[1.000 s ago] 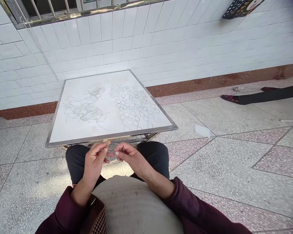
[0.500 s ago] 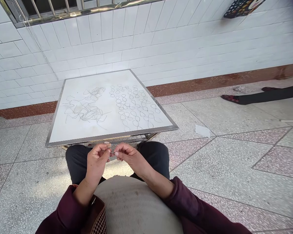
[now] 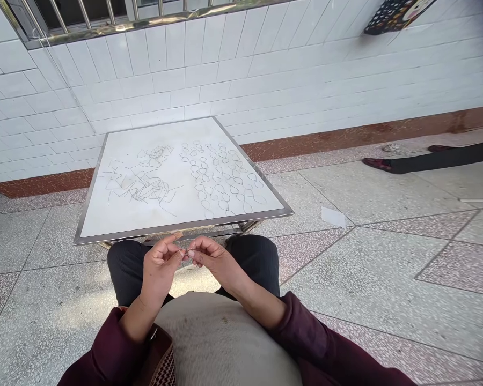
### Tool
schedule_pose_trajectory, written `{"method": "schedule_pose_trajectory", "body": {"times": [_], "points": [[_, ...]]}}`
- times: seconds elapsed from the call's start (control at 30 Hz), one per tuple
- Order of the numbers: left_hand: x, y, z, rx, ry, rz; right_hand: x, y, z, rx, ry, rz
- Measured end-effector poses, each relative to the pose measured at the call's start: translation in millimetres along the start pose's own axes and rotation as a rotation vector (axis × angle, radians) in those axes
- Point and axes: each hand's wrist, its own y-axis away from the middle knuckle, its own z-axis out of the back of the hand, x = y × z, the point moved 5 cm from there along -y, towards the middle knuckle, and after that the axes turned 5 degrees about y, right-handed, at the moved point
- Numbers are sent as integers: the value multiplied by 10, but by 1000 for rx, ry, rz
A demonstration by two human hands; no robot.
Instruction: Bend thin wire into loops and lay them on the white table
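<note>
Above the lap, before the table (image 3: 104, 238), the left hand (image 3: 159, 268) and right hand (image 3: 213, 257) both pinch one thin wire piece (image 3: 188, 257) — I judge steady, close fingertips — not pulling — shape its loop best.

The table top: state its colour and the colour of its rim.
The table top is white with a silvery metal rim, seen in the head view.

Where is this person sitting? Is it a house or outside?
Probably a tiled yard or porch beside a building: a white-tiled wall, a barred window above, speckled stone floor, and a low table strewn with bent wire loops.
</note>
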Motion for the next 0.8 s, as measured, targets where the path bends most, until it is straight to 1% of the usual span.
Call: {"method": "schedule_pose_trajectory", "body": {"times": [0.27,0.4,0.57,0.8], "points": [[-61,17,-12,-25,-151,-80,17,-23,-33,-15,-39,-15],[-68,33,-20,-4,-240,-134,9,-27,-32,-35,-44,11],[-46,23,-24,28,-216,-131,1,-23,-19,-43,-40,16],[-26,-3,-30,45,-137,-75,-6,-23,-5,-66,-55,-2]]}}
